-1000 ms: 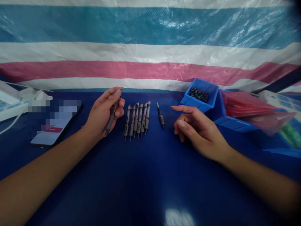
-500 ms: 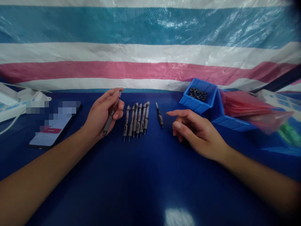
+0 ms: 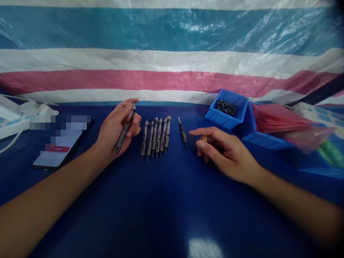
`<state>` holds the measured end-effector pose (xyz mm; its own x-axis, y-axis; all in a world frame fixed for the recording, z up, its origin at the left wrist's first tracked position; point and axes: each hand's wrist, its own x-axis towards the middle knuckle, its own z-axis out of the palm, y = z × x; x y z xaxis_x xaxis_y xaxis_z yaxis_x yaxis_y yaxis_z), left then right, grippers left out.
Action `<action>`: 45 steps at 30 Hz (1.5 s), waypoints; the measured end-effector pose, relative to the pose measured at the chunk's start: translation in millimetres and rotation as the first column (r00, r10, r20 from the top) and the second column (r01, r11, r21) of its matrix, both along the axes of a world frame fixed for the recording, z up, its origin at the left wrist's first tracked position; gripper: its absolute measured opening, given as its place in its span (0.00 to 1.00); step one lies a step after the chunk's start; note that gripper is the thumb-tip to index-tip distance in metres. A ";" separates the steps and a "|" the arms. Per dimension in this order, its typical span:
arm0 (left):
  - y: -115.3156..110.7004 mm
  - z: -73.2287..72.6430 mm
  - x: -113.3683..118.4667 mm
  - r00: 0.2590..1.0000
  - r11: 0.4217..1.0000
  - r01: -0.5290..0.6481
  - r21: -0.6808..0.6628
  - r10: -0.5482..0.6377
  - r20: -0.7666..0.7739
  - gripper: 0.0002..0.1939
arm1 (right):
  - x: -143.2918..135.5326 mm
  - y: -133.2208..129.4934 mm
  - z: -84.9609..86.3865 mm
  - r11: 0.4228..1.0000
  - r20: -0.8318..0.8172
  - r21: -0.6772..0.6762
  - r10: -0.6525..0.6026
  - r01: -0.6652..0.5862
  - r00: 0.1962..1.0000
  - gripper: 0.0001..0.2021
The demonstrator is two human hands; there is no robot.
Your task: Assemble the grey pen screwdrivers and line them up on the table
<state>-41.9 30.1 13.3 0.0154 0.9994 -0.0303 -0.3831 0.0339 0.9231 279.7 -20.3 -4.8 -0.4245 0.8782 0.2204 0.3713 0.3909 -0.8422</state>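
My left hand [image 3: 120, 123] is closed around a pen [image 3: 124, 134] with a dark grey grip; the pen lies slanted across the fingers and palm, its grip end toward the wrist. Just right of that hand, several similar pens [image 3: 156, 138] with clear barrels and grey grips lie side by side on the blue table [image 3: 161, 200]. A shorter pen part [image 3: 182, 133], with a grey grip and a pale thin end, lies apart from the row. Close to its right hovers my right hand [image 3: 221, 152], index finger stretched toward it, the other fingers curled, holding nothing.
A blue bin [image 3: 227, 120] of small black parts stands at the back right, beside another bin of red plastic bags [image 3: 279, 122]. Green material [image 3: 331, 152] sits farther right. A phone [image 3: 63, 147] and a white device with a cable [image 3: 16, 122] are on the left.
The pen in my left hand has turned, so its clip side and slot now face up, and its upper end has shifted slightly left. My right hand has barely moved.
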 end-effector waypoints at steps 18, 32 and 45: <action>0.0 -0.8 -1.5 1.000 1.000 0.000 -0.011 0.000 -0.007 0.09 | 0.0 0.2 -0.1 1.000 0.027 0.005 0.002 -0.002 1.000 0.15; 2.1 0.0 -3.6 0.997 1.000 -0.008 -0.015 0.009 0.073 0.09 | -0.6 0.5 2.3 1.000 0.023 0.013 0.005 -0.005 1.000 0.16; 2.6 -3.8 -4.6 0.999 1.000 -0.012 -0.001 0.012 0.047 0.09 | 0.0 0.9 2.8 1.000 0.026 0.024 0.013 -0.014 1.000 0.16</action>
